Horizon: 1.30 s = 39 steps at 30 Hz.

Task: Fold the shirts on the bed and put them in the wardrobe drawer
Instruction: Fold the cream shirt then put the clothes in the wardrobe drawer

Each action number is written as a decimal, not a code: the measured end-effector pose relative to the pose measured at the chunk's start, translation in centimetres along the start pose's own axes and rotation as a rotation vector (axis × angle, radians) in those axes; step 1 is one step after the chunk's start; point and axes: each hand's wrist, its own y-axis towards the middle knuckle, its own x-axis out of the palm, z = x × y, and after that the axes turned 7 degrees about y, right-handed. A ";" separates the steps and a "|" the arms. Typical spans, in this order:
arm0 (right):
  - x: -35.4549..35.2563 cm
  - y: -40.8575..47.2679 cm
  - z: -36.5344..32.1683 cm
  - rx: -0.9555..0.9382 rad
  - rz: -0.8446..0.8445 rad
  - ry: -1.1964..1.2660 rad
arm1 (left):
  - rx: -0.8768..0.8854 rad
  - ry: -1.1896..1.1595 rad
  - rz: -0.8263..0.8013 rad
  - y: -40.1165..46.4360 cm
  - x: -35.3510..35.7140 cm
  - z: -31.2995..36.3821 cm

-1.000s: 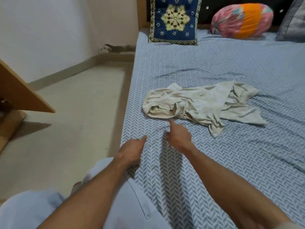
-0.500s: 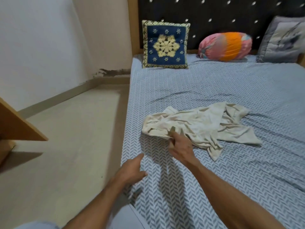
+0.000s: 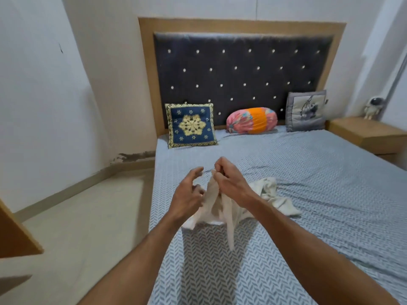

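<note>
A crumpled cream-white cotton shirt (image 3: 222,203) is partly lifted off the bed (image 3: 308,172), which wears a blue-grey sheet with a herringbone print. The right hand (image 3: 231,183) pinches a bunched edge of the cloth between thumb and curled fingers, holding that edge up above the mattress near the left side of the bed. From that pinch the fabric hangs down towards the person in loose folds, with one narrow strip dangling lowest, so the raised part runs roughly up and down. The rest of the garment trails off to the right and lies on the sheet, giving the whole piece a long axis that runs from the lifted end on the left to the flat end on the right. Which end is collar or hem cannot be told.

The left hand (image 3: 187,194) is just beside the hanging cloth on its left, fingers spread and half curled; its fingertips appear to touch the fabric, but no firm grasp shows.

At the head of the bed, against a dark tufted headboard (image 3: 242,73) in a light wooden frame, stand a navy square cushion (image 3: 191,125) with a gold flower pattern, a pink and orange bolster (image 3: 252,120) and a grey cushion (image 3: 306,111). A wooden bedside table (image 3: 365,133) on the right carries a small white figurine (image 3: 373,107)
</note>
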 end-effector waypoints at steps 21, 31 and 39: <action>-8.8 1.4 -11.3 -0.092 -0.146 -0.818 | 0.036 0.228 0.192 1.4 -9.2 8.6; -12.5 0.8 -11.5 0.194 0.225 -0.323 | -0.002 0.063 0.401 2.2 -13.7 10.1; -14.1 -0.2 -13.3 0.075 0.100 -0.747 | 0.117 0.501 0.041 2.2 -13.7 10.3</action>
